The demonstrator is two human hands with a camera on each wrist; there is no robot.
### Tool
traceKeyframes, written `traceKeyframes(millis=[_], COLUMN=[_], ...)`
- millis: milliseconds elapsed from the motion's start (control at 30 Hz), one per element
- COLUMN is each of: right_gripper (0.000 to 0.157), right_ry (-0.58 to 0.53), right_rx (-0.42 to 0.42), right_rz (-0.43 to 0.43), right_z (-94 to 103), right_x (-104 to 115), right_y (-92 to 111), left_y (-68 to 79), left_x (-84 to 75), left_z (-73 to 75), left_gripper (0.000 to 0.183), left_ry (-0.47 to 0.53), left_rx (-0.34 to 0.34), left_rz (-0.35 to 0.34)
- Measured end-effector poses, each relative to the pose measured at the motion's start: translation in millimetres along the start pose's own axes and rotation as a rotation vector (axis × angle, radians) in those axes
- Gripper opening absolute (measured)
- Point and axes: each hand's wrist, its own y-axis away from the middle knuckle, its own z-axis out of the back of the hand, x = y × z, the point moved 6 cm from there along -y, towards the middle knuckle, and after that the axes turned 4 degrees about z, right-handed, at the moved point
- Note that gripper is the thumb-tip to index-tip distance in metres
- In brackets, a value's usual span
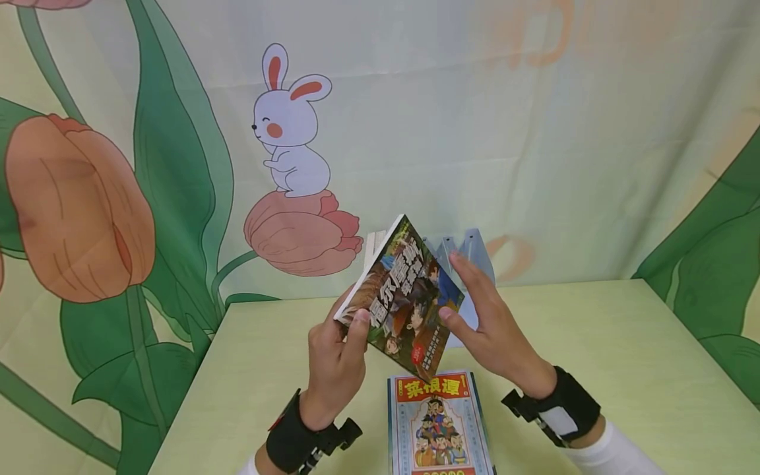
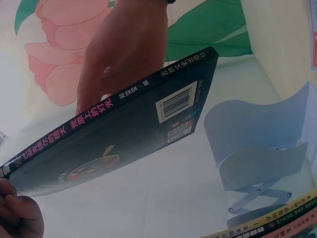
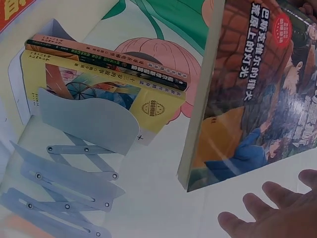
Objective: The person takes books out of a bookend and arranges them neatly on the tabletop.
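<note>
My left hand (image 1: 337, 369) grips a paperback book (image 1: 410, 303) by its left corner, thumb on the illustrated cover. The book is held tilted above the table. In the left wrist view its dark back cover (image 2: 94, 158) with a barcode and its spine show. My right hand (image 1: 505, 336) is beside the book's right edge with fingers spread and straight; its thumb overlaps the cover in the head view, and I cannot tell whether it touches. The right wrist view shows the right fingers (image 3: 262, 203) below the book's edge, apart from it.
A second book (image 1: 439, 429) with a red-and-blue cover lies flat at the table's (image 1: 267, 382) front. Behind the held book stands a pale blue expandable bookend (image 3: 89, 119) with several upright books (image 3: 109, 69) at one end. A cloth printed with a rabbit and tulips hangs behind.
</note>
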Motion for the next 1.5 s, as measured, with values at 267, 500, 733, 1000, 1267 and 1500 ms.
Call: traceKeyframes(millis=[267, 500, 733, 1000, 1267, 1500], right_gripper=[0.065, 0.062, 0.061, 0.06, 0.053, 0.05], right_ry=[-0.043, -0.088, -0.099, -0.119, -0.102, -0.073], right_rx=[0.07, 0.106, 0.123, 0.119, 0.12, 0.079], right_rz=[-0.063, -0.105, -0.123, -0.097, -0.075, -0.04], right_z=[-2.1, -4.1, -3.6, -2.7, -4.5, -3.9], right_x=[-7, -16, -21, -21, -24, -23], right_y=[4, 9, 14, 17, 21, 23], left_y=[5.7, 6.1, 7.3, 9.3, 12.2, 13.7], left_x=[0.6, 2.2, 4.8, 9.1, 21.6, 27.4], left_z=[-2.3, -4.3, -5.0, -4.5, -4.4, -5.2], left_gripper=[0.042, 0.037, 0.031, 0.028, 0.022, 0.023], left_ry=[0.055, 0.142, 0.193, 0.216, 0.281, 0.303], left_rx=[0.023, 0.039, 0.047, 0.044, 0.029, 0.033], left_rz=[0.016, 0.037, 0.069, 0.141, 0.32, 0.356])
